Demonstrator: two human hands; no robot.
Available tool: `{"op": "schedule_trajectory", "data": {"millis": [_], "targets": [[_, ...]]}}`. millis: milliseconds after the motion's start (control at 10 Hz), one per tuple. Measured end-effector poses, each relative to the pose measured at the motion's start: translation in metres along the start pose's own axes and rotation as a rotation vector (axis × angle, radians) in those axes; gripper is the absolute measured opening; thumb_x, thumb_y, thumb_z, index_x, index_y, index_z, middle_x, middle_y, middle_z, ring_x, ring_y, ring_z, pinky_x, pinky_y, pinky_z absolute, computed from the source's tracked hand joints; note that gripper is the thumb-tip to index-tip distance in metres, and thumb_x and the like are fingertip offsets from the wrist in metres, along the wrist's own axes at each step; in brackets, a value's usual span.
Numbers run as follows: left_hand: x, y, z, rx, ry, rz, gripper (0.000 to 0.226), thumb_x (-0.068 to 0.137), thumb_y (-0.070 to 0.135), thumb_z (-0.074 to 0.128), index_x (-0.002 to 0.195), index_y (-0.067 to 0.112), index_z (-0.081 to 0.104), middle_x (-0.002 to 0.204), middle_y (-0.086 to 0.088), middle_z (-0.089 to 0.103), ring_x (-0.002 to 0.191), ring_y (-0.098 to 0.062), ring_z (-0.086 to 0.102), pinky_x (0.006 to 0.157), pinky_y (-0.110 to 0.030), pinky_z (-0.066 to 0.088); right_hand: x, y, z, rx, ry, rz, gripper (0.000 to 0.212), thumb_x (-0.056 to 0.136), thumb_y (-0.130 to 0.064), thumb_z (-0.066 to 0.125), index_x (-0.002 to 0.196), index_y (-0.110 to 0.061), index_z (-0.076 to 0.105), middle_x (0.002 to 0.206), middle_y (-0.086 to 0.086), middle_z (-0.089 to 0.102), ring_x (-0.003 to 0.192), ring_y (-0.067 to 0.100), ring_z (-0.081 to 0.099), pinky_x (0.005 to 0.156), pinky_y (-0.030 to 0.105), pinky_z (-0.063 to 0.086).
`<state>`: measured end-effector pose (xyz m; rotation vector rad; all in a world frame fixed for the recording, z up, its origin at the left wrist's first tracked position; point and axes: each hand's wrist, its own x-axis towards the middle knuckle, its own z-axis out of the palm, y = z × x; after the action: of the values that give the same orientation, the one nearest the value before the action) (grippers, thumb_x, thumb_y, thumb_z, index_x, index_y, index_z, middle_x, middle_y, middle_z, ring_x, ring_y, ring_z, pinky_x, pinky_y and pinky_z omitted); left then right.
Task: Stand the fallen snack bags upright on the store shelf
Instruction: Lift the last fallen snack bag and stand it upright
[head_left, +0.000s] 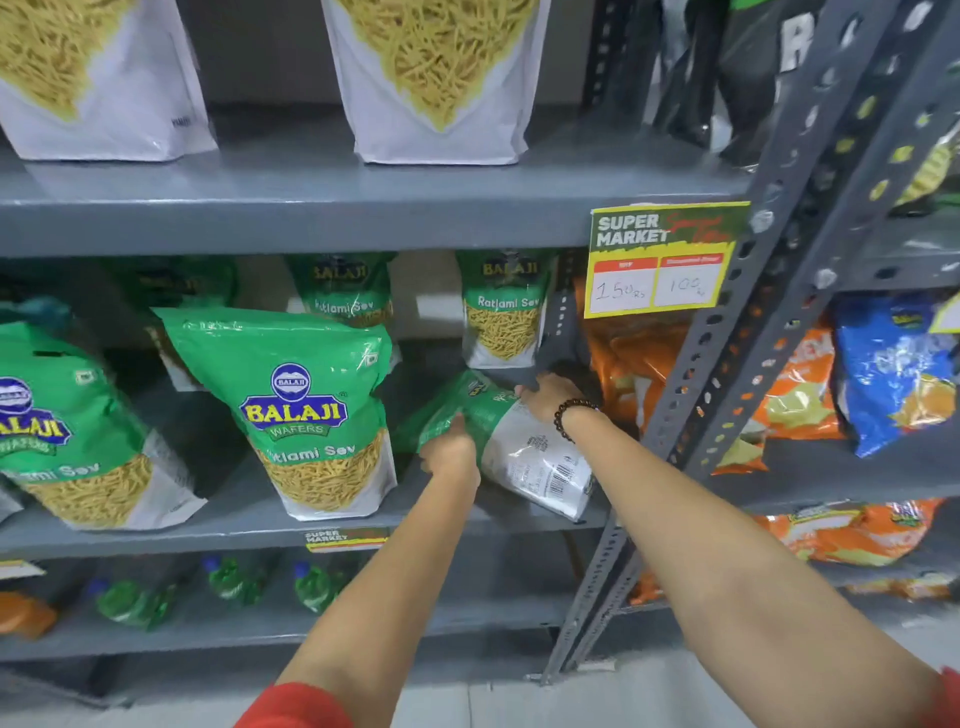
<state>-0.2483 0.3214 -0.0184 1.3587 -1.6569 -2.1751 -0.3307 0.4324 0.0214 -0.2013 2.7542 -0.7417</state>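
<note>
Head view shows both hands closed on one fallen bag: the left hand (451, 451) pinches the green upper part of the glossy green-and-white plastic snack pouch (511, 447), while the right hand (545, 397), with a dark beaded bracelet (571, 415) at its wrist, curls over the far edge; its fingertips are hidden behind the pouch. The pouch lies tilted between the palms, back panel and barcode facing out, its white bottom end lowest, close to the front lip of the grey metal shelf (249, 525). Just left of the left hand stands an upright green sev bag (311, 415) of the same kind, and beyond the right hand another small one (504, 312) stands at the back. Right of the right wrist rises the perforated grey steel upright (727, 364), with orange snack bags (634, 364) behind it. The step in hand appears to be the lifting itself; next the pouch would need turning label-forward and settling on its base.
</note>
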Motion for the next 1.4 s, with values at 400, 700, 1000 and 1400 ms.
{"op": "schedule_trajectory", "data": {"millis": [400,700,1000,1400], "targets": [[0.003,0.027,0.015,-0.07,0.252,0.021,0.067,0.093,0.044,0.04,0.135,-0.008,0.031,0.143,-0.025,0.038,0.127,-0.039,0.042,0.104,-0.043,0.038,0.014,-0.001,-0.005,0.146,0.153,0.117,0.03,0.086,-0.016,0.051,0.11,-0.001,0.061,0.119,0.02,0.064,0.105,0.035,0.062,0.087,0.04,0.054],[-0.036,0.088,0.016,0.044,0.339,0.676,0.052,0.097,0.041,0.032,0.11,-0.005,0.055,0.117,-0.028,0.06,0.108,-0.04,0.055,0.083,-0.036,0.039,-0.016,-0.008,-0.015,1.075,0.5,0.043,0.024,0.076,0.004,0.056,0.087,-0.005,0.074,0.089,0.01,0.07,0.081,0.019,0.059,0.058,0.009,0.044],[-0.005,0.083,0.003,-0.225,-0.187,0.414,0.058,0.093,0.05,0.035,0.135,0.011,0.044,0.142,-0.006,0.047,0.125,-0.022,0.047,0.11,-0.032,0.033,-0.034,-0.003,0.005,0.773,0.495,0.249,0.028,0.082,-0.003,0.051,0.107,-0.005,0.063,0.115,0.013,0.067,0.107,0.028,0.061,0.07,0.018,0.035],[0.015,0.055,0.001,-0.033,-0.151,0.241,0.071,0.088,0.065,0.023,0.129,0.013,0.05,0.135,-0.018,0.053,0.117,-0.031,0.053,0.089,-0.035,0.038,-0.039,0.001,0.022,0.66,0.147,0.017,0.096,0.074,-0.006,0.063,0.148,-0.021,0.004,0.15,0.011,0.027,0.124,0.027,0.045,0.09,0.031,0.043]]}}
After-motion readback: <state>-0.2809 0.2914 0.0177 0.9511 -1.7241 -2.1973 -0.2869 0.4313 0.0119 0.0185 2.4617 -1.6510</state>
